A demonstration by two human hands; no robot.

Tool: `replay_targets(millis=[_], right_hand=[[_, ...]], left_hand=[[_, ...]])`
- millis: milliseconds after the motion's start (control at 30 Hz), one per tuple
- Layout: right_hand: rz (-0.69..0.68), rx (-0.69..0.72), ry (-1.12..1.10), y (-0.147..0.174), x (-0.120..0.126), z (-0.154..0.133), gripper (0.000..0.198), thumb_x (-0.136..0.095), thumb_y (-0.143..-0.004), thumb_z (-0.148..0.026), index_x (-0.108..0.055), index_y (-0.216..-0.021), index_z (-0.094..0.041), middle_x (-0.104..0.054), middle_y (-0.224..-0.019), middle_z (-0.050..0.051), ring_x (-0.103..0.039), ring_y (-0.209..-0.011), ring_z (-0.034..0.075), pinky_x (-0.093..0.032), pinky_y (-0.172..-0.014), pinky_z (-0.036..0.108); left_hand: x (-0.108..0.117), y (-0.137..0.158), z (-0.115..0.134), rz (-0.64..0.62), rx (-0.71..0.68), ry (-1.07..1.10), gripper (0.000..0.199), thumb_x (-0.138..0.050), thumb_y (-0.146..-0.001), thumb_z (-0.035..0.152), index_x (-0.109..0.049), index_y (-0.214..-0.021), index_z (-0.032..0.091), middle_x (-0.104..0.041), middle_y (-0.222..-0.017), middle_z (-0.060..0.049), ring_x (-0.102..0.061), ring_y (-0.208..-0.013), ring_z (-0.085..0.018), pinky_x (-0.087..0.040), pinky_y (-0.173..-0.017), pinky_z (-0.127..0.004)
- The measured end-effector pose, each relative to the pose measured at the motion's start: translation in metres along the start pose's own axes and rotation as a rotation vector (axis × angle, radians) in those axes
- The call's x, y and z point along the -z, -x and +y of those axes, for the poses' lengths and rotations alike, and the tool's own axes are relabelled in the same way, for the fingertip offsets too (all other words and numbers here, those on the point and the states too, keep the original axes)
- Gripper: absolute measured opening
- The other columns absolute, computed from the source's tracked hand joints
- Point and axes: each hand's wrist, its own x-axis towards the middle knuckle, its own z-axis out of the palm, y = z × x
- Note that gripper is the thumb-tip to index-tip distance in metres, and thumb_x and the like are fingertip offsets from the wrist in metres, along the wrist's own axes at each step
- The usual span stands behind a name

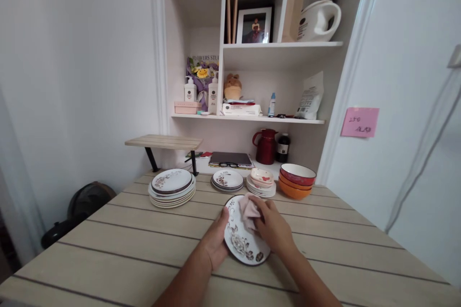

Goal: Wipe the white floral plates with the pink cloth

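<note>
A white plate (pixel 236 230) with brown flowers and a dark rim is tilted up above the table in front of me. My left hand (pixel 216 240) grips it by the left edge, thumb on the rim and the other fingers hidden behind. Against the plate's upper right face, my right hand (pixel 272 223) presses a crumpled pale pink cloth (pixel 248 208) with closed fingers. Beyond the plate stand a stack of similar small flowered plates (pixel 227 180) and some white saucers with pink-patterned bowls (pixel 261 177) on top.
On the slatted table (pixel 144 254), a taller plate stack (pixel 172 187) sits left, near a small raised shelf (pixel 163 142). Red and orange bowls (pixel 296 180) are stacked at the right. Behind are a red jug (pixel 265 147), a dark bottle (pixel 283 148) and a laptop (pixel 230 159) with glasses.
</note>
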Motion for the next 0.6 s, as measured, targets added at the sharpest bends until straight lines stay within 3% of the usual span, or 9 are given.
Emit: replay_targets(millis=[167, 233, 333, 467, 533, 600], right_hand=[[0.113, -0.133, 0.002, -0.005, 0.000, 0.002, 0.055, -0.040, -0.082, -0.015, -0.046, -0.134, -0.031, -0.049, -0.120, 0.008, -0.058, -0.086, 0.019, -0.037, -0.063, 0.027], [0.124, -0.042, 0.018, -0.008, -0.002, -0.004, 0.058, -0.040, -0.080, -0.012, -0.048, -0.134, -0.031, -0.050, -0.119, 0.008, -0.056, -0.090, 0.020, -0.039, -0.067, 0.027], [0.114, 0.212, 0.015, -0.007, -0.006, -0.021, 0.059, -0.044, -0.077, -0.008, -0.053, -0.131, -0.032, -0.052, -0.117, 0.008, -0.050, -0.102, 0.022, -0.039, -0.081, 0.031], [0.030, 0.488, -0.018, 0.002, -0.008, -0.044, 0.055, -0.050, -0.077, -0.006, -0.061, -0.119, -0.040, -0.052, -0.122, 0.005, -0.046, -0.105, 0.024, -0.035, -0.088, 0.037], [-0.001, 0.551, -0.025, 0.004, -0.008, -0.047, 0.053, -0.050, -0.078, -0.006, -0.064, -0.114, -0.042, -0.053, -0.122, 0.003, -0.045, -0.105, 0.023, -0.034, -0.088, 0.037], [0.021, 0.527, -0.019, 0.001, -0.008, -0.043, 0.053, -0.051, -0.078, -0.006, -0.063, -0.116, -0.041, -0.054, -0.120, 0.004, -0.045, -0.104, 0.023, -0.034, -0.087, 0.036]], left_hand=[[-0.003, 0.006, 0.000, 0.135, -0.029, -0.103, 0.065, -0.073, -0.074, 0.024, -0.048, -0.133, 0.018, -0.066, -0.118, -0.016, -0.062, -0.108, -0.030, -0.040, -0.100, -0.045], [-0.005, 0.006, 0.000, 0.122, -0.038, -0.119, 0.065, -0.074, -0.072, 0.020, -0.049, -0.132, 0.017, -0.068, -0.113, -0.016, -0.063, -0.106, -0.030, -0.041, -0.098, -0.045], [-0.007, 0.006, -0.001, 0.111, -0.070, -0.134, 0.065, -0.074, -0.070, 0.015, -0.051, -0.130, 0.018, -0.070, -0.107, -0.015, -0.065, -0.103, -0.030, -0.043, -0.096, -0.044], [-0.009, 0.006, -0.002, 0.129, -0.072, -0.179, 0.062, -0.072, -0.065, 0.007, -0.055, -0.125, 0.017, -0.072, -0.100, -0.013, -0.066, -0.099, -0.030, -0.045, -0.092, -0.042], [-0.008, 0.005, -0.003, 0.124, -0.063, -0.185, 0.062, -0.071, -0.063, 0.003, -0.057, -0.122, 0.015, -0.072, -0.099, -0.013, -0.066, -0.097, -0.030, -0.045, -0.091, -0.042], [-0.006, 0.004, -0.004, 0.132, -0.078, -0.162, 0.059, -0.072, -0.064, 0.006, -0.058, -0.121, 0.015, -0.072, -0.097, -0.013, -0.067, -0.095, -0.030, -0.046, -0.090, -0.043]])
